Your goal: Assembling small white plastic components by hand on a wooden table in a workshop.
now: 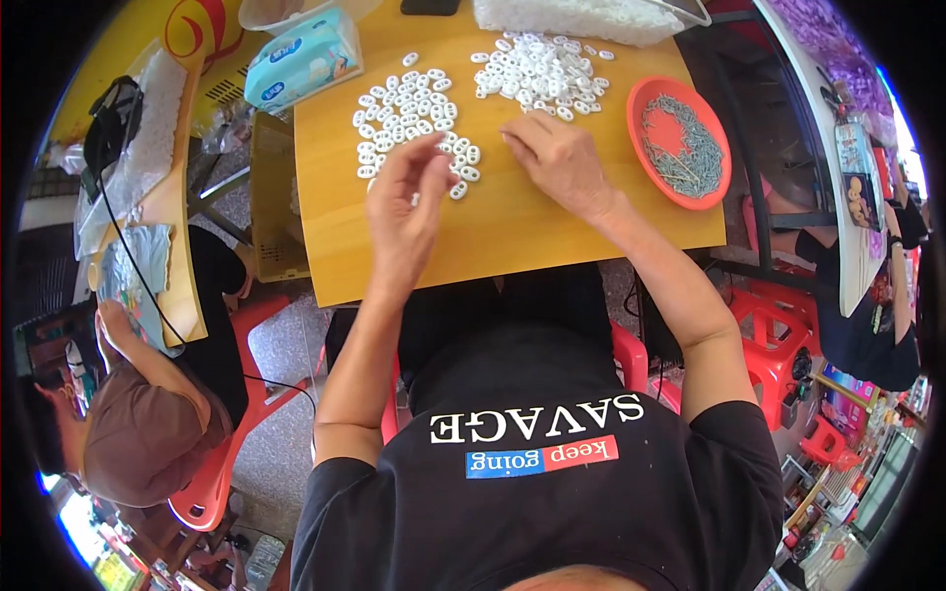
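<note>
My left hand (406, 197) is over the left-hand spread of small white oval pieces with two holes (399, 108), its fingers curled inward and its thumb raised. A bit of white shows against the palm, too small to name. Closer to the middle of the table, my right hand (564, 165) has its fingers bent and drawn together, the tips low over the wood. What they hold, if anything, is hidden. Just beyond it lies a heaped pile of the same white pieces (542, 74). To its right stands a red-orange round tray (639, 133) of small grey metal pins or screws (680, 148).
The yellow wooden table (493, 246) ends near my lap. At its back are a blue tissue pack (304, 61) and a clear bin of white pieces (581, 20). A yellow crate (276, 197) stands left. Another person (148, 428) sits at the left; red stools (774, 335) are right.
</note>
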A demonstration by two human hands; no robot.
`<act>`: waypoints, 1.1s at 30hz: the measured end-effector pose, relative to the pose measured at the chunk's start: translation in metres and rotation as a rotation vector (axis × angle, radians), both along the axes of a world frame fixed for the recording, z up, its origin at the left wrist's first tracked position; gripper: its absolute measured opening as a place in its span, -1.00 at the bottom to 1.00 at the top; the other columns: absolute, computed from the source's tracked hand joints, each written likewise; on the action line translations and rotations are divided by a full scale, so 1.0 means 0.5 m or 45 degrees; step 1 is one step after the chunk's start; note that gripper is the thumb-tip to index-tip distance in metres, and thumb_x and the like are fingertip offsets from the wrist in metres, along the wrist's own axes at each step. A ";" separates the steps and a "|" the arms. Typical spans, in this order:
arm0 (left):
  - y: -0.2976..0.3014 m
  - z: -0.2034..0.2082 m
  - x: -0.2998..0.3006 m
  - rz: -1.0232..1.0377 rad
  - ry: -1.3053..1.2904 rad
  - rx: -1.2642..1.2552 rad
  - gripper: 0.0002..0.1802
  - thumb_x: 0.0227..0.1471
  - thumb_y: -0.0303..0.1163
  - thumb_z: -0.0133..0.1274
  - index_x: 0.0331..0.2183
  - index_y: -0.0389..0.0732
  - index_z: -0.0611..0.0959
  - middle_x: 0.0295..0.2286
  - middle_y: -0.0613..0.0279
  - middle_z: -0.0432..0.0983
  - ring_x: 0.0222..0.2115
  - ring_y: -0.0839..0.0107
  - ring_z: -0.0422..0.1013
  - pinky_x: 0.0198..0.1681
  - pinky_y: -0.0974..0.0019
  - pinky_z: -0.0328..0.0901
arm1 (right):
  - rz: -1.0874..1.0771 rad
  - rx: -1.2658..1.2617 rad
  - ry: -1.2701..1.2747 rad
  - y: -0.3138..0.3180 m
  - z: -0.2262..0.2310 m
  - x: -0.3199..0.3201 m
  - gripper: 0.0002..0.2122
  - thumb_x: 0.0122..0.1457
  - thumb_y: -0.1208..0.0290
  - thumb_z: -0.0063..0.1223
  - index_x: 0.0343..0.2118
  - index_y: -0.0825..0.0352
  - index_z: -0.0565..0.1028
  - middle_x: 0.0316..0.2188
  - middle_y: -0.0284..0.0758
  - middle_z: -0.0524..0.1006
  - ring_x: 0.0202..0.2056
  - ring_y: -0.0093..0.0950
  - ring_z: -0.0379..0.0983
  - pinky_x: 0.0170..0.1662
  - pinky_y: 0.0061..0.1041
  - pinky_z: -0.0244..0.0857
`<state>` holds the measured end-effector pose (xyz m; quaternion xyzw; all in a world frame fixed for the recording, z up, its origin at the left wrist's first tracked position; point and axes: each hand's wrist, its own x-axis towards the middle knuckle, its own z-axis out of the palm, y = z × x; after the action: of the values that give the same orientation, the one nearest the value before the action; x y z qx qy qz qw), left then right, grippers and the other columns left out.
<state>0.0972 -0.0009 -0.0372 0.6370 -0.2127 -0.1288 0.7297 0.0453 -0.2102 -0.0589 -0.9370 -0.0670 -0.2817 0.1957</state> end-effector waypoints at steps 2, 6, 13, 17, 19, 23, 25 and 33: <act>-0.040 -0.015 -0.011 -0.096 0.219 -0.066 -0.76 0.18 -0.48 -0.01 -0.12 -0.35 0.53 -0.33 0.24 0.51 -0.38 0.55 0.44 -0.27 0.48 0.36 | -0.057 0.349 0.160 -0.002 0.020 -0.019 -0.87 0.11 0.53 0.13 -0.26 0.31 0.55 -0.46 -0.41 0.53 -0.53 -0.54 0.45 -0.47 -0.58 0.32; -0.084 -0.028 -0.018 -0.135 0.273 -0.013 -0.76 0.19 -0.45 -0.01 -0.14 -0.38 0.54 -0.35 0.22 0.52 -0.40 0.54 0.45 -0.29 0.47 0.37 | -0.064 1.268 0.473 -0.019 0.046 -0.052 -0.78 0.20 0.49 0.06 -0.10 0.38 0.50 -0.42 -0.48 0.52 -0.52 -0.74 0.32 -0.46 -0.75 0.20; -0.126 -0.009 -0.045 -0.300 0.302 0.043 -0.77 0.15 -0.44 0.07 -0.19 -0.38 0.55 -0.39 0.24 0.53 -0.42 0.56 0.44 -0.31 0.50 0.36 | 0.037 1.598 0.475 -0.017 0.062 -0.096 -0.75 0.22 0.47 0.06 -0.05 0.40 0.46 -0.40 -0.43 0.52 -0.51 -0.73 0.32 -0.42 -0.76 0.19; -0.139 -0.015 -0.054 -0.270 0.264 0.084 -0.81 0.12 -0.44 0.12 -0.26 -0.36 0.56 -0.42 0.27 0.53 -0.44 0.59 0.43 -0.35 0.53 0.35 | 0.000 1.671 0.384 -0.011 0.047 -0.110 -0.76 0.21 0.47 0.07 -0.07 0.40 0.48 -0.41 -0.45 0.52 -0.51 -0.74 0.35 -0.44 -0.76 0.22; -0.137 -0.023 -0.051 -0.217 0.232 0.149 -0.83 0.11 -0.44 0.13 -0.31 -0.36 0.57 -0.45 0.28 0.53 -0.47 0.61 0.43 -0.39 0.54 0.35 | -0.057 1.673 0.363 0.001 0.033 -0.111 -0.80 0.20 0.46 0.08 -0.14 0.41 0.53 -0.41 -0.46 0.53 -0.50 -0.75 0.38 -0.46 -0.75 0.26; -0.134 -0.028 -0.042 -0.209 0.101 0.234 -0.86 0.11 -0.47 0.12 -0.33 -0.36 0.57 -0.48 0.28 0.53 -0.48 0.60 0.43 -0.39 0.53 0.35 | -0.105 1.291 0.272 0.012 0.030 -0.117 -0.84 0.17 0.55 0.09 -0.19 0.41 0.56 -0.42 -0.43 0.54 -0.49 -0.71 0.42 -0.42 -0.70 0.30; -0.137 -0.027 -0.037 -0.189 -0.143 0.316 -0.88 0.11 -0.48 0.11 -0.34 -0.36 0.57 -0.49 0.29 0.53 -0.48 0.59 0.43 -0.39 0.52 0.35 | -0.097 1.019 0.079 0.009 0.030 -0.119 -0.88 0.12 0.60 0.13 -0.27 0.43 0.56 -0.45 -0.36 0.53 -0.49 -0.65 0.45 -0.43 -0.65 0.33; -0.167 -0.007 -0.077 -0.333 0.489 -0.151 -0.84 0.10 -0.49 0.12 -0.26 -0.34 0.56 -0.38 0.21 0.53 -0.42 0.50 0.44 -0.29 0.45 0.34 | -0.195 1.055 0.013 0.004 0.061 -0.153 -0.92 0.11 0.60 0.14 -0.32 0.43 0.56 -0.45 -0.30 0.54 -0.46 -0.60 0.48 -0.42 -0.63 0.34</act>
<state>0.0588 -0.0845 -0.0409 0.5239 -0.1579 -0.3283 0.7699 -0.0313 -0.2081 -0.0286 -0.7828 0.1230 -0.2938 0.5346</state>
